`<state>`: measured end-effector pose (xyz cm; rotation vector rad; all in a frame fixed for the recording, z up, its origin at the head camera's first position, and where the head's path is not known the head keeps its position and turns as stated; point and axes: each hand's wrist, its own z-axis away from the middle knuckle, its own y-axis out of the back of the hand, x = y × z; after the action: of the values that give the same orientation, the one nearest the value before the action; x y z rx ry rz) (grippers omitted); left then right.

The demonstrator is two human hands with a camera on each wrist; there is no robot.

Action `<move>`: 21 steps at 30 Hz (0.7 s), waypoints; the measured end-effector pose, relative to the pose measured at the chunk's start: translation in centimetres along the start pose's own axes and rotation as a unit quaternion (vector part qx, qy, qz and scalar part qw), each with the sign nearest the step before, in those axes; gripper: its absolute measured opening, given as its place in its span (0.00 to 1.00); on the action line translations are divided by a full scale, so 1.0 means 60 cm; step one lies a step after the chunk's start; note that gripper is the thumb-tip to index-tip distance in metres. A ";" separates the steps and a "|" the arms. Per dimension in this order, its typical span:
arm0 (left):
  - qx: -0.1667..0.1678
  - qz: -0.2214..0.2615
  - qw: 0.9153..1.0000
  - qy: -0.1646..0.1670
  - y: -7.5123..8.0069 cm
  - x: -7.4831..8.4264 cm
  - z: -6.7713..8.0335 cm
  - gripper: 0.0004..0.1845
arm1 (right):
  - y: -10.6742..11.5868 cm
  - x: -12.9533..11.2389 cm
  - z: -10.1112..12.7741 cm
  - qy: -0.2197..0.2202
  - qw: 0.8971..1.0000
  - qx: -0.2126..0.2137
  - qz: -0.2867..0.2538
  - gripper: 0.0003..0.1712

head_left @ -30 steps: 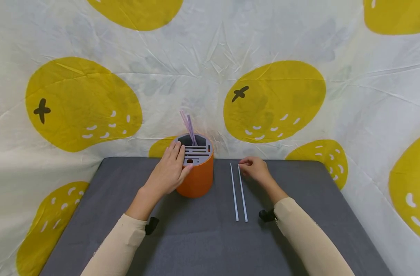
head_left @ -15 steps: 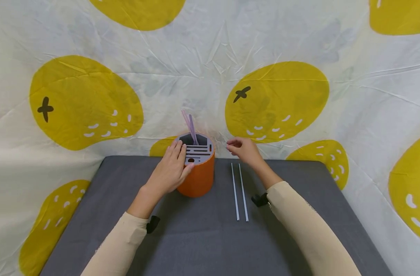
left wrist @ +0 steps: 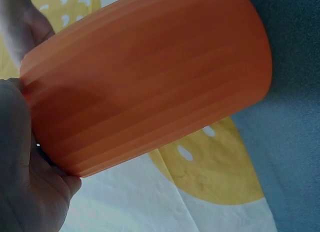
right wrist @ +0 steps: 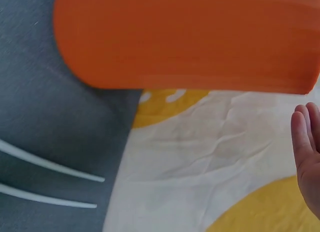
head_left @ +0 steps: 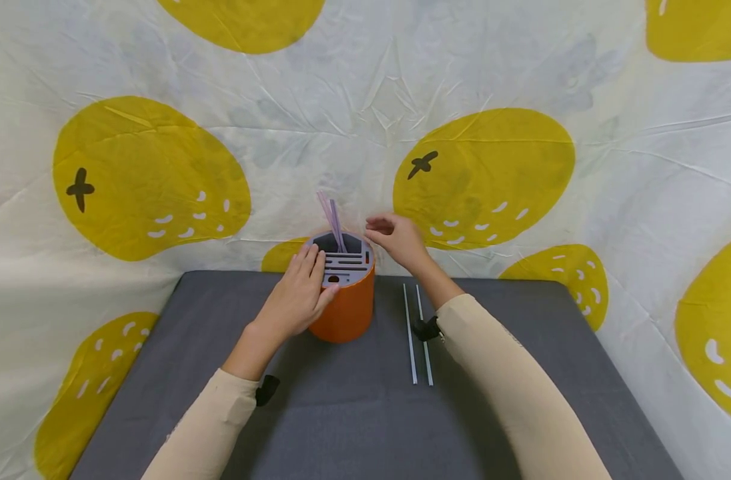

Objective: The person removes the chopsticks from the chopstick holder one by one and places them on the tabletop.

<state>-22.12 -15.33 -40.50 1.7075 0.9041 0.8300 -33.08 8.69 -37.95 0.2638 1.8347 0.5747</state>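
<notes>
No brand or writing anywhere that I can read, just plain stuff. The left hand [head_left: 296,297] rests flat against the orange holder [head_left: 347,310], fingers straight over its grey slotted top [head_left: 341,260], steadying it at the back of the grey mat [head_left: 341,413]. The right hand [head_left: 398,241] hovers just right of the rim, fingers loosely bent, holding nothing. Purple straws [head_left: 331,223] stick up from the holder. Two white straws [head_left: 418,337] lie side by side on the mat, right of the holder.
</notes>
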 end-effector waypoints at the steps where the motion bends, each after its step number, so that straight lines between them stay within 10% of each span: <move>1: -0.001 -0.001 1.000 0.001 -0.001 0.000 0.000 0.40 | -0.004 -0.005 -0.003 0.003 1.000 0.001 -0.002 0.22; 21: 0.005 -0.010 1.000 -0.006 -0.005 0.001 0.007 0.40 | -0.066 -0.057 -0.044 0.010 0.999 -0.017 0.041 0.16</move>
<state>-21.80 -15.41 -40.87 1.7072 0.9172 0.8035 -34.02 3.09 -36.46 0.3128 1.8388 0.6661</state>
